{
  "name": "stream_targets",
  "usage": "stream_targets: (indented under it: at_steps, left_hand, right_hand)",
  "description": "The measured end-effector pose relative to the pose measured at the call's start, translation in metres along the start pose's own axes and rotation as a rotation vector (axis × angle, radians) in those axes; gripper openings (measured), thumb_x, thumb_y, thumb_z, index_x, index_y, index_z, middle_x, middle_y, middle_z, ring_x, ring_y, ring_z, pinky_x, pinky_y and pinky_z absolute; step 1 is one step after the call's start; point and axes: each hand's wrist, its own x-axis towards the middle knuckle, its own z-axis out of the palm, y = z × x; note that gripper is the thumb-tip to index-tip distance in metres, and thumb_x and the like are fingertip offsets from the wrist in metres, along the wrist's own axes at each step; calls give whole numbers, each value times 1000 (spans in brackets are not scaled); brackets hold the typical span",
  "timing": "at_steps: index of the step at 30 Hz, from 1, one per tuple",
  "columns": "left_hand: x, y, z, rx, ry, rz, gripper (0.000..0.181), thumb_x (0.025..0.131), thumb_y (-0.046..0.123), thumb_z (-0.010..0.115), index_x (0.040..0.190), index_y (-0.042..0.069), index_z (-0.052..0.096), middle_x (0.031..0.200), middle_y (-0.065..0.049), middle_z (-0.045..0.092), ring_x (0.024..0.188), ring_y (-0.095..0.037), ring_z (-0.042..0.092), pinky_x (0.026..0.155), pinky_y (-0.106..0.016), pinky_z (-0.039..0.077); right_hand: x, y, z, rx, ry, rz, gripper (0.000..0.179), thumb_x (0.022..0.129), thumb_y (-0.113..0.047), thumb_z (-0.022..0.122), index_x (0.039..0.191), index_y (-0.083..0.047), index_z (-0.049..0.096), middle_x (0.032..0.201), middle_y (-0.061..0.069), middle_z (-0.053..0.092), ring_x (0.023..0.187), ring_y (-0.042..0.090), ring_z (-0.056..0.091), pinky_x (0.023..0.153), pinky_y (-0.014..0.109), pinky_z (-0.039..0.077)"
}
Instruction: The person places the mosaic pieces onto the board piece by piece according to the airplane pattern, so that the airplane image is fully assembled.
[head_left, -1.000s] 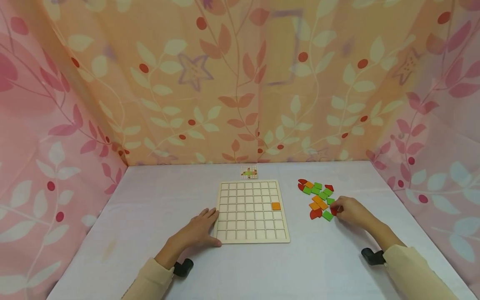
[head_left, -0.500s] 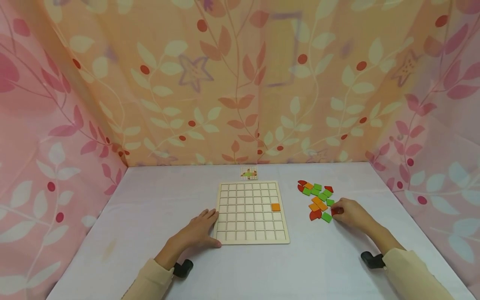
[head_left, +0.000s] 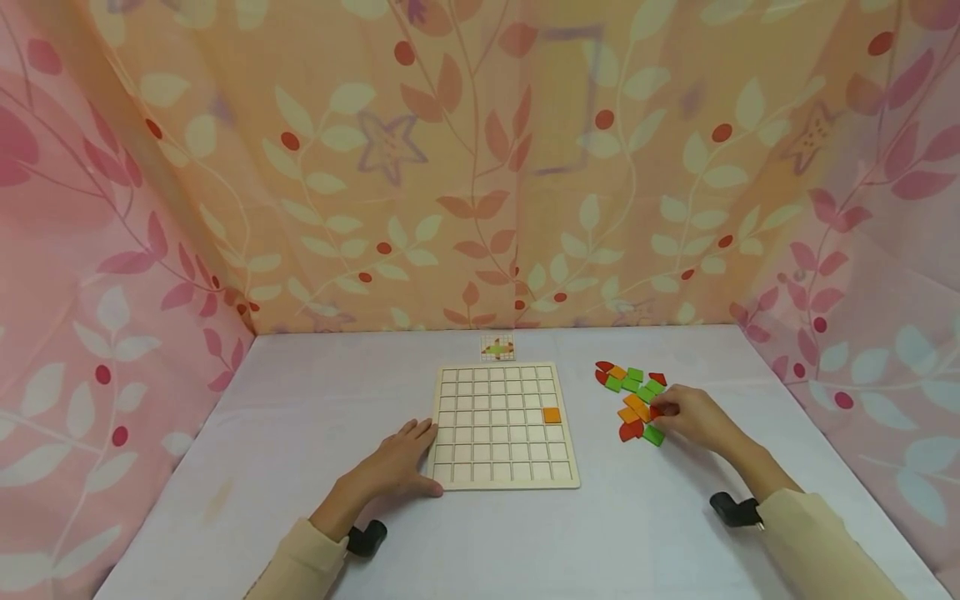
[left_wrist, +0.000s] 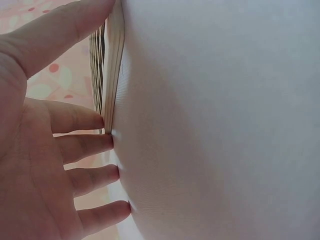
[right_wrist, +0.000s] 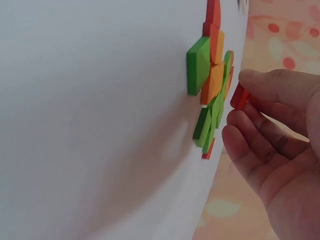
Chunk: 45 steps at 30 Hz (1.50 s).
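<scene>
My right hand pinches a red tile between thumb and fingers, lifted above the pile. Below it lie loose wooden tiles: an orange one, a green one and a red one among several others. At the left edge of a square wooden grid board, my left hand rests with fingers spread, its thumb at the near corner. In the left wrist view the fingertips touch the tablecloth beside the board's edge. One orange square tile sits in a cell of the board's right column.
Behind the board lies a small picture card with a coloured pattern on a grid. A white cloth covers the table. Patterned curtains stand at the back and both sides.
My right hand has lifted the red tile and moved slightly left and away, over the pile. A green tile beside it is now covered. My left hand has stayed put at the board.
</scene>
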Motion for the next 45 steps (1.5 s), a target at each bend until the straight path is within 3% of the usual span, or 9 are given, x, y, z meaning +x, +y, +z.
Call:
stream_targets:
  at_steps: [10, 17, 30, 39, 45]
  left_hand:
    - [1, 0, 2, 8, -10, 6, 101, 72, 41, 84, 149, -2, 35, 157, -20, 31, 147, -42, 23, 115, -60, 26]
    - [1, -1, 0, -2, -7, -4, 101, 71, 41, 85, 148, -2, 35, 157, -20, 31, 147, -42, 23, 115, -61, 25]
    - [2, -3, -1, -22, 3, -1, 98, 72, 38, 85, 148, -1, 37, 157, -18, 34, 147, -40, 24, 115, -59, 27]
    - [1, -3, -1, -23, 11, 0, 98, 71, 37, 86, 147, -2, 38, 156, -18, 35, 147, -41, 25, 115, -59, 28]
    - [1, -3, -1, -23, 10, -1, 98, 70, 36, 87, 146, -3, 39, 155, -19, 36, 146, -41, 27, 114, -59, 28]
  right_hand:
    - [8, -20, 3, 40, 9, -24, 30, 84, -11, 73, 110, 4, 69, 93, 9, 66, 82, 18, 56, 73, 28, 55]
    - [19, -34, 9, 87, 25, -41, 30, 83, -11, 75, 109, 4, 70, 90, 9, 63, 81, 18, 57, 63, 20, 52]
    - [39, -55, 20, 94, 40, -77, 28, 83, -9, 72, 110, 1, 71, 90, 6, 63, 82, 17, 55, 64, 20, 49]
    - [52, -71, 27, 71, 23, -130, 29, 84, -9, 74, 111, 0, 70, 100, 11, 66, 86, 20, 57, 80, 36, 56]
    - [58, -76, 32, 61, 12, -131, 30, 84, -11, 75, 112, -3, 71, 100, 8, 67, 87, 19, 58, 82, 37, 56]
